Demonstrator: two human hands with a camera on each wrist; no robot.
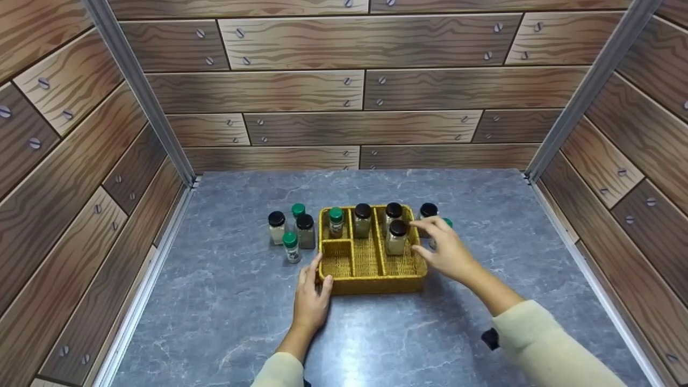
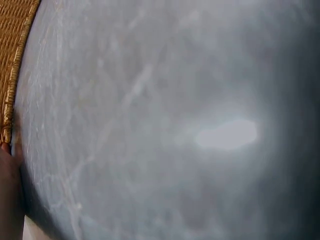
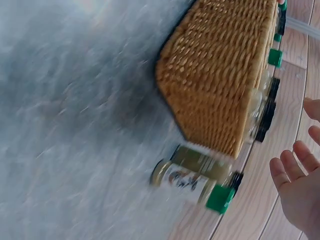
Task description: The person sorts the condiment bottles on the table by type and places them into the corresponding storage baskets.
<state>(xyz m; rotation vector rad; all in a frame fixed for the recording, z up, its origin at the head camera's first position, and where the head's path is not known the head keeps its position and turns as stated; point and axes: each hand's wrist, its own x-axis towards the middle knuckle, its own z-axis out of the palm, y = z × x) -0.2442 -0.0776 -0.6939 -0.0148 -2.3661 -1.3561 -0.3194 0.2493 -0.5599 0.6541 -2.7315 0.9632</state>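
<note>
L grip [image 1: 312, 298], fingers extended, touches corner of basket [image 1: 376, 286]; R grip [image 1: 449, 251], unclenched, beside black-lidded jar [image 1: 396, 244]. Green-capped btl. [image 1: 448, 222] mostly hidden behind R grip, head cam.

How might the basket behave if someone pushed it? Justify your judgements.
The basket looks woven, so it is probably light for its size and fairly stiff. The shiny table may let it slide easily. Its tall, upright jars could tip if pushed abruptly.

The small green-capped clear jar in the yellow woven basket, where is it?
In the head view, the green-capped jar stands in the back-left compartment of the yellow woven basket, just left of a black-capped clear jar.
</note>
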